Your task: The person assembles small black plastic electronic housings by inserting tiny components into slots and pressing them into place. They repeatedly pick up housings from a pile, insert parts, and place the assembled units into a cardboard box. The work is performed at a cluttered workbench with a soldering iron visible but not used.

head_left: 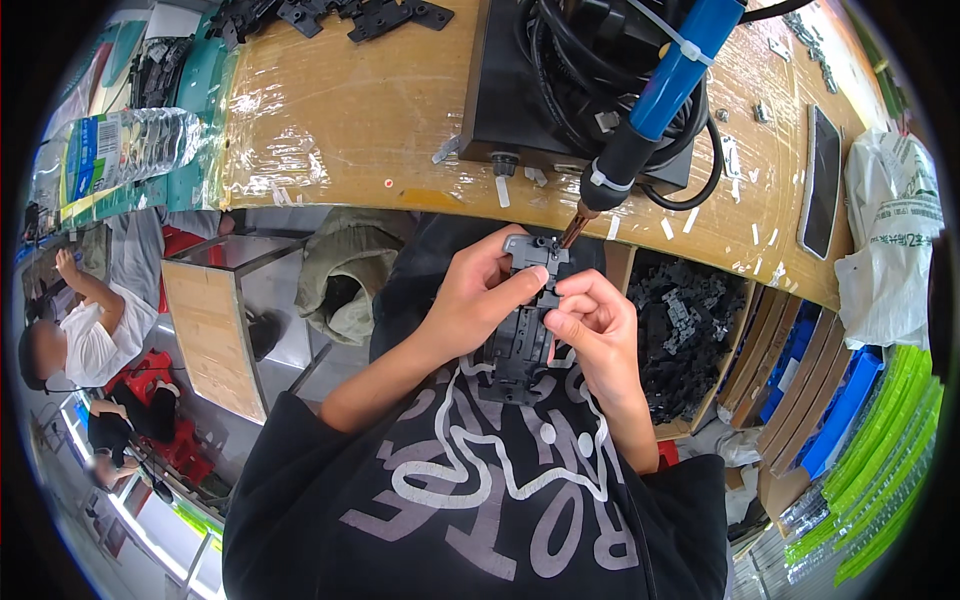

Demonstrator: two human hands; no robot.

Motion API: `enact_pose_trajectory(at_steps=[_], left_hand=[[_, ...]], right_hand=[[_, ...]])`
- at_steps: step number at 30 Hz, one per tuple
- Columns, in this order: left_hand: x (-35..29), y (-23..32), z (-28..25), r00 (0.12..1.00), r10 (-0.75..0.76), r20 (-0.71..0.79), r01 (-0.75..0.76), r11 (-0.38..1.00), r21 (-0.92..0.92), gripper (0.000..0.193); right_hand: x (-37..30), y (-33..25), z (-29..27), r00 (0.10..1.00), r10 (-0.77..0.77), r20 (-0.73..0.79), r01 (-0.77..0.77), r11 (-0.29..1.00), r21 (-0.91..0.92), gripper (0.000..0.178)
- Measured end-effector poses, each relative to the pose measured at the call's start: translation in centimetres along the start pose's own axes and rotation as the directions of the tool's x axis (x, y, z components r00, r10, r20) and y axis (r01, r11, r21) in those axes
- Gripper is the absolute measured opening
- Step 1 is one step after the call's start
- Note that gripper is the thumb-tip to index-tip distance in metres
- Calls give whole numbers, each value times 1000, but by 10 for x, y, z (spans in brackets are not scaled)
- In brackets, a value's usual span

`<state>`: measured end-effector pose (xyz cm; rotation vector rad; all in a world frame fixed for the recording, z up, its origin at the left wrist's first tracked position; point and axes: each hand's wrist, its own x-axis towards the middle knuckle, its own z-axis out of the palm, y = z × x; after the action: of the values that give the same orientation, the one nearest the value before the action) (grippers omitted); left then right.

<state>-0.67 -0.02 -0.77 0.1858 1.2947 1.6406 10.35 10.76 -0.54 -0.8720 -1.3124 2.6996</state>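
My left hand [478, 298] is closed on a long black plastic part [522, 352], its thumb pressed across the upper end. On the part's right edge, my right hand [604, 322] has thumb and fingertips curled close together; whether something small lies between them is hidden. The part hangs in front of my chest, just below the table edge. A soldering iron [655, 112] with a blue handle and a coppery tip points down at its upper end. I cannot tell whether the tip touches the plastic.
Black cables lie coiled on a black box [520, 100] on the wooden table [340, 120]. A phone [822, 182] and white plastic bag [888, 235] are at right, a water bottle [125, 155] at left. Below right stands a bin of black parts [690, 325]. Other people sit far left.
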Motion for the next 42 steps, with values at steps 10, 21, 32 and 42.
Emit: enact_pose_trajectory(at_steps=[10,21,32,42], left_hand=[[1,0,1,1000,-24,-13,24,999,-30,18],[1,1,3,999,-5,-33,4,1000,-31,12],[2,1,4,999,0,-48,-3,998,-58,13],[2,-2,1,999,1,-39,-4,998,-69,17]], right_hand=[[0,-1,1,1000,2,-14,-2,1000,11,18],[1,-2,2,1000,8,-25,-7,999,41,17],[2,-4,3,1000,9,-26,-8,998,56,16],[3,-4,4,1000,11,-28,-10,998,63,16]])
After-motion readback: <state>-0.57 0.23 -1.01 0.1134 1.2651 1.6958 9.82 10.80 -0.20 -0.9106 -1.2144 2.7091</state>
